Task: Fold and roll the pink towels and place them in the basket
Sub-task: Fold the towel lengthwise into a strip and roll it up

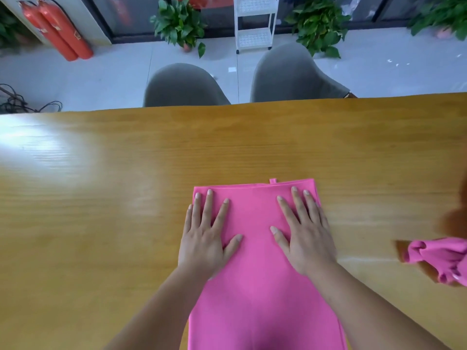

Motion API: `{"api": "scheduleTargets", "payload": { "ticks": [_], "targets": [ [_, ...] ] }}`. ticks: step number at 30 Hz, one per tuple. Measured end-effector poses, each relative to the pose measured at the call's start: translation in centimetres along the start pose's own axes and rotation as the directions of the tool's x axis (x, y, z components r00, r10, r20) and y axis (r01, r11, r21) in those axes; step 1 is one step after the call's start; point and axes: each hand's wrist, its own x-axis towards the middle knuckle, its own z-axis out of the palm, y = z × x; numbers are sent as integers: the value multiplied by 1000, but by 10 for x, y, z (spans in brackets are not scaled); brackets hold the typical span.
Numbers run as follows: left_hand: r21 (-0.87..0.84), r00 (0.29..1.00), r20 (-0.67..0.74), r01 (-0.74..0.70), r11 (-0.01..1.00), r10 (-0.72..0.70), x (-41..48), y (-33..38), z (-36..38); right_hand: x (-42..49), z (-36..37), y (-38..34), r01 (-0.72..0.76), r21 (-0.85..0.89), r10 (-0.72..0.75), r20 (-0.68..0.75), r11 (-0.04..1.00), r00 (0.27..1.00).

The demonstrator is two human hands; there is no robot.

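Where the folded pink towel lies: flat on the wooden table, directly in front of the person, a long narrow strip whose near end runs out of the bottom of the view.
Long axis: straight away from the person, near to far; the far short edge carries a small hanging loop.
Left hand: released, fingers straight and spread, palm pressed on the strip's left side near its far end.
Right hand: the same, flat and spread on the right side, grasping nothing.
Nearer hand: neither; the two lie level, side by side, fingertips just short of the far edge.
Step, by my reading: smoothing the fold; no roll is started yet.
What the roll turns on: it must travel along the long axis, and the far short edge is the end lying at the fingertips.
Second pink towel: crumpled at the right border, well apart from the strip, on the right hand's side.
Brown blur: beside that towel; possibly the basket, too smeared to tell.
Beyond the table: two grey chairs, a white trolley, potted plants, red fire extinguishers.
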Motion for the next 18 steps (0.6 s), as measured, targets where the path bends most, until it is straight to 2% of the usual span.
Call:
{"api": "scheduleTargets", "payload": {
  "ticks": [6,10,13,15,18],
  "targets": [
    [35,996,87,16,999,-19,4,1,2,1,-2,-4,-40,-20,42,95,999,995],
    [-91,995,37,98,991,-95,-6,34,-5,-17,-7,-43,-131,26,130,17,991,991],
    [-167,1000,2,-7,986,7,-56,43,6,-68,10,-65,-39,20,39,25,999,999],
    [-110,997,9,-78,991,79,-94,27,16,-100,18,-55,-43,5,43,41,999,998],
    [-67,995,21,-93,993,95,-107,6,17,-113,17,-34,-70,19,70,38,997,997]
  ]
}}
